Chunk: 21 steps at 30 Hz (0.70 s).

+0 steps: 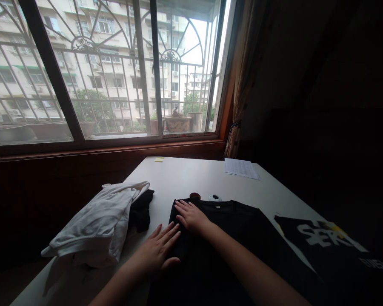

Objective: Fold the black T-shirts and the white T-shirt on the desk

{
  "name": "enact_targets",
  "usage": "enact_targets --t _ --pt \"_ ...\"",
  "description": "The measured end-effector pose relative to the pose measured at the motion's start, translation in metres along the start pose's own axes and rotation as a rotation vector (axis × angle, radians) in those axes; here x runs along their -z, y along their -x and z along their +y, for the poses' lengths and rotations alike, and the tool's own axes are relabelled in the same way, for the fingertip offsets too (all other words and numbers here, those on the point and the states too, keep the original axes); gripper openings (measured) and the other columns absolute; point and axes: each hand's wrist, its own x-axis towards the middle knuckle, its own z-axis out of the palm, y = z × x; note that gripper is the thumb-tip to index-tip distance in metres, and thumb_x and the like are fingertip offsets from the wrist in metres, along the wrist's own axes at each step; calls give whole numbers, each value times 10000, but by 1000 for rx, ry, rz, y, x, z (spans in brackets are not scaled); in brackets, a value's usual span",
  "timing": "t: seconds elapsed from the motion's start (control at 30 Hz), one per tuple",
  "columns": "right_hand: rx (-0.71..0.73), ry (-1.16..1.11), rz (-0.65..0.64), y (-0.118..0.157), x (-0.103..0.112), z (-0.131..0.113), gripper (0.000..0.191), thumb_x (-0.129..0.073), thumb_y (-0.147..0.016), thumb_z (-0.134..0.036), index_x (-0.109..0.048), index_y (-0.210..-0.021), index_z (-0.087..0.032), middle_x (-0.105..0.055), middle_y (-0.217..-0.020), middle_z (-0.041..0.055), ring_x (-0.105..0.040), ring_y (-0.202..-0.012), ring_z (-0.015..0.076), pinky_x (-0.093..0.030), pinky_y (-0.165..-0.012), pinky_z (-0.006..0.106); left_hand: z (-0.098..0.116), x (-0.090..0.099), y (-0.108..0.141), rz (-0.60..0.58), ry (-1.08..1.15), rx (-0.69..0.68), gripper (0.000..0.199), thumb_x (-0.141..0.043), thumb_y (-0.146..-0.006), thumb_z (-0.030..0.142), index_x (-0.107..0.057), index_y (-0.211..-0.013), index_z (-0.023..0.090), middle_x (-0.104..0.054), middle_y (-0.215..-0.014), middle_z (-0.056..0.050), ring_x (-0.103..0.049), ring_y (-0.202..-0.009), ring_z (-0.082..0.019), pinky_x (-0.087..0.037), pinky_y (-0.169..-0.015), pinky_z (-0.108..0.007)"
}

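A black T-shirt (232,229) lies spread on the white table (178,174), its neckline toward the window. My left hand (161,246) rests flat along the shirt's left edge, fingers stretched out and thumb apart. Farther up, my right hand (190,216) lies flat on the upper left corner of the shirt, fingers extended. Neither hand grips the cloth. The lower part of the shirt is dark and partly covered by my right forearm.
Left of my hands is a pile with a white garment (95,225) over a black one (141,211). At right lies a dark printed garment (325,238). Beyond the neckline sit a brown round object (195,196) and a white one (215,198). Papers (241,168) and a yellow note (158,160) lie farther back.
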Motion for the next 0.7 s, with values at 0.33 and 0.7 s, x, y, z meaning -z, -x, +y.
enact_targets --t 0.33,0.7 --pt "-68 3 -77 -16 1 9 596 -348 -1024 -525 -315 -1568 -281 -240 -1638 10 -156 -1527 276 -94 -1227 540 23 10 4 -67 -35 8 775 -375 -995 634 -70 -1604 264 -169 -1644 -102 -207 -1509 -328 -206 -1200 -613" --pt "-95 -15 -69 -27 -3 19 611 -366 -1013 -526 -309 -1570 -280 -241 -1637 22 -154 -1529 266 -79 -1231 531 25 10 1 -64 -56 -10 809 -376 -986 649 -24 -1604 265 -172 -1644 -107 -214 -1508 -329 -164 -1213 -600"
